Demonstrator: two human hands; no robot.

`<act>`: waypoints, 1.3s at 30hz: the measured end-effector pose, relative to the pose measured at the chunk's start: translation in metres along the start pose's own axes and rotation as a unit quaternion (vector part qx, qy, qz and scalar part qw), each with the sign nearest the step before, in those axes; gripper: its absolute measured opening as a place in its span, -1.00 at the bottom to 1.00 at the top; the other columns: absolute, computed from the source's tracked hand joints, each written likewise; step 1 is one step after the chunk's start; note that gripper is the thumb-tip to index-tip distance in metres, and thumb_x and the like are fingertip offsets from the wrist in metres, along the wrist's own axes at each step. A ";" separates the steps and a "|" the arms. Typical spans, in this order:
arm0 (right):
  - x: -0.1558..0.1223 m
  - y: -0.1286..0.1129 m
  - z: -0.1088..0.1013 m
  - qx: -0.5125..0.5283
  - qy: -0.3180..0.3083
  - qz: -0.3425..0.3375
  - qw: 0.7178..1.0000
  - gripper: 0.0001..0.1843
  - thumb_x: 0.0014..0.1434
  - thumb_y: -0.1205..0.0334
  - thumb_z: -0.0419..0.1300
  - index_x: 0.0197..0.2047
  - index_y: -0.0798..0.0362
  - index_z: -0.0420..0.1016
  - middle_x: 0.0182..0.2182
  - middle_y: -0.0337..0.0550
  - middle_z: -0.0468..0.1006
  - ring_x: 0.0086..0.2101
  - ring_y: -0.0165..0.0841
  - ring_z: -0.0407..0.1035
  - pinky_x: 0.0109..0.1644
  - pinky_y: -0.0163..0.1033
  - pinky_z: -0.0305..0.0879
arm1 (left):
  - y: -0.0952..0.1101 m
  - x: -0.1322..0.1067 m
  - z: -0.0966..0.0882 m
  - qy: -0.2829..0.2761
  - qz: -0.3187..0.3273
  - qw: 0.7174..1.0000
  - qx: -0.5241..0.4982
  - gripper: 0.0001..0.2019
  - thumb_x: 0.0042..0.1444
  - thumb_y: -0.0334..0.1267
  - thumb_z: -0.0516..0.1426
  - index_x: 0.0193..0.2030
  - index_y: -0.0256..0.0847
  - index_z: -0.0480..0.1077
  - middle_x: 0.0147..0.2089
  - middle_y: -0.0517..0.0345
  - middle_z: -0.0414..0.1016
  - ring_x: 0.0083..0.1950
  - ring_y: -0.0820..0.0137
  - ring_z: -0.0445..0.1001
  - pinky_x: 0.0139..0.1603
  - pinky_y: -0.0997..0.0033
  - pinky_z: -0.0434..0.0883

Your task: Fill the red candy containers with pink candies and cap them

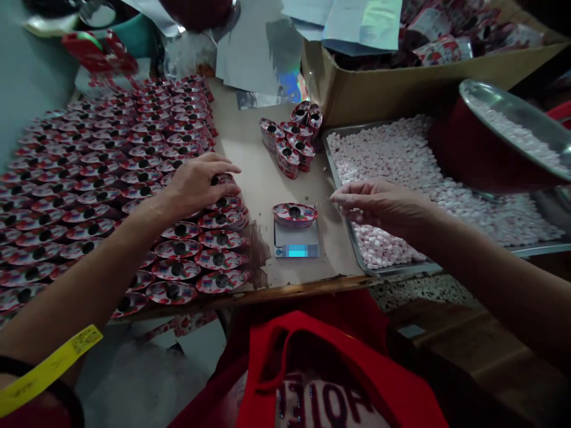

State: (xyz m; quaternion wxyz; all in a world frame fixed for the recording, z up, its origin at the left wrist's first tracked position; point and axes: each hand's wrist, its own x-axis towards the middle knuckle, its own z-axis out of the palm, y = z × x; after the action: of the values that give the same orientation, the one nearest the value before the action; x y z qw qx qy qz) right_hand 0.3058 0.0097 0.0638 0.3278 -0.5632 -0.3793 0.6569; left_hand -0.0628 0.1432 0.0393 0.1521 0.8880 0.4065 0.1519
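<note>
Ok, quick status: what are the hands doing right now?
Left hand flat on the container rows. Right hand curled over candy tray. One container on the scale, nothing blocking.

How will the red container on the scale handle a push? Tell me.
The container looks thin-walled and small, so probably light and easily crushed. It sits low and wide on the scale, so it would likely slide rather than tip. Its top hole is open, so contents might spill if tilted.
</note>
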 end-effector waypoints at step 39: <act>0.032 -0.019 -0.011 0.059 0.002 -0.017 0.998 -0.83 0.32 0.22 0.38 -0.29 0.10 0.58 -0.49 -0.25 0.45 -0.57 -0.56 0.11 -0.60 -0.46 0.05 | 0.126 0.011 0.027 -0.195 0.013 0.975 0.104 -0.34 0.09 -0.22 0.42 0.31 -0.25 0.36 0.27 -0.12 0.52 0.29 0.00 0.41 0.25 0.12 0.37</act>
State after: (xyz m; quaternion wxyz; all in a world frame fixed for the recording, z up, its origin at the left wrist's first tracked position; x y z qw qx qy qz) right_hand 0.3118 0.0477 0.0637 0.3722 -0.5381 -0.3485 0.6711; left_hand 0.0397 0.0695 0.0658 0.1336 0.9166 0.3711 -0.0651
